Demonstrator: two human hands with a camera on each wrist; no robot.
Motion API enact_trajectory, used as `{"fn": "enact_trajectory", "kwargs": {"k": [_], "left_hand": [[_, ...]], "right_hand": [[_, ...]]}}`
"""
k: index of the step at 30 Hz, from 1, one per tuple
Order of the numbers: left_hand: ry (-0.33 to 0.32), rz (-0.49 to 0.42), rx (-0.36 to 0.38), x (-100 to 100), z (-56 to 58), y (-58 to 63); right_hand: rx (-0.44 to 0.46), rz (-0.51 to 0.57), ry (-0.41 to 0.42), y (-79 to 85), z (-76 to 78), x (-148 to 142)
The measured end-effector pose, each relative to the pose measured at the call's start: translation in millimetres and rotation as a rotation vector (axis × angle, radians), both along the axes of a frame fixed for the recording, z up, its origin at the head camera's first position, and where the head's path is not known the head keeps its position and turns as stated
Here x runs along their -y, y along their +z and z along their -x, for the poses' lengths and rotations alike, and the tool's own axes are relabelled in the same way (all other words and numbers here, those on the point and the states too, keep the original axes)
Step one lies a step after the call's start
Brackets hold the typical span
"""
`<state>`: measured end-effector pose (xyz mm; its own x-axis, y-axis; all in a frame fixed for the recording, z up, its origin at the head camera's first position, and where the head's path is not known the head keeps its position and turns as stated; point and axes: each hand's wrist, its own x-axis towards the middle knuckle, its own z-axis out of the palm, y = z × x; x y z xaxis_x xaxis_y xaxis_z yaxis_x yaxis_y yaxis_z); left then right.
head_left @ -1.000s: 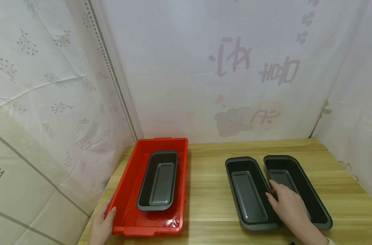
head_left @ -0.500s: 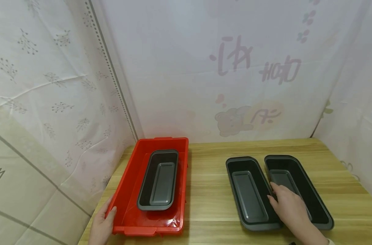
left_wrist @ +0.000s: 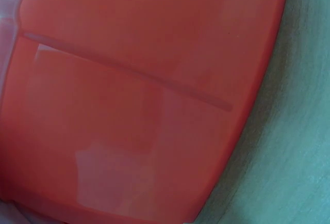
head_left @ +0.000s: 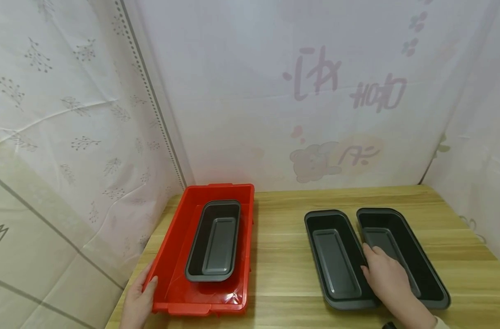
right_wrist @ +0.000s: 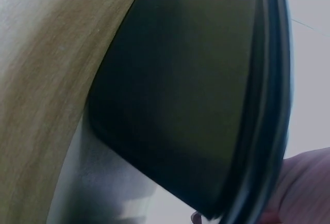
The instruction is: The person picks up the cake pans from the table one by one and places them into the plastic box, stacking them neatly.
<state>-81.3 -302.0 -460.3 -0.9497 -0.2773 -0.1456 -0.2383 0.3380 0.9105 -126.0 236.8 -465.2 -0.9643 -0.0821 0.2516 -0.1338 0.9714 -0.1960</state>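
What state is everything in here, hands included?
Tray: upright, held at its left side.
Inner pan: upright, in the tray.
Middle pan: upright, rim pinched.
Right pan: upright, partly hidden.
Left hand: grip on tray's left side.
Right hand: grip on middle pan's right rim.

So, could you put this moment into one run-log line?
left hand: grips left side of red tray; right hand: pinches right rim of middle pan; leftmost pan: inside red tray; rightmost pan: on table
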Motion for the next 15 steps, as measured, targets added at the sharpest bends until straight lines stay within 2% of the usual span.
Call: {"fn": "enact_trajectory", "kwargs": {"k": [7,15], "left_hand": [[-0.006,-0.001,0.002,-0.3,-0.1,0.0],[0.016,0.010,0.033,-1.5,0.5,1.9]], "right_hand": [[0.013,-0.010,0.001,0.0,2.2,1.4],[0.008,-0.049,0.011,-2.4,5.2,1.6]]}}
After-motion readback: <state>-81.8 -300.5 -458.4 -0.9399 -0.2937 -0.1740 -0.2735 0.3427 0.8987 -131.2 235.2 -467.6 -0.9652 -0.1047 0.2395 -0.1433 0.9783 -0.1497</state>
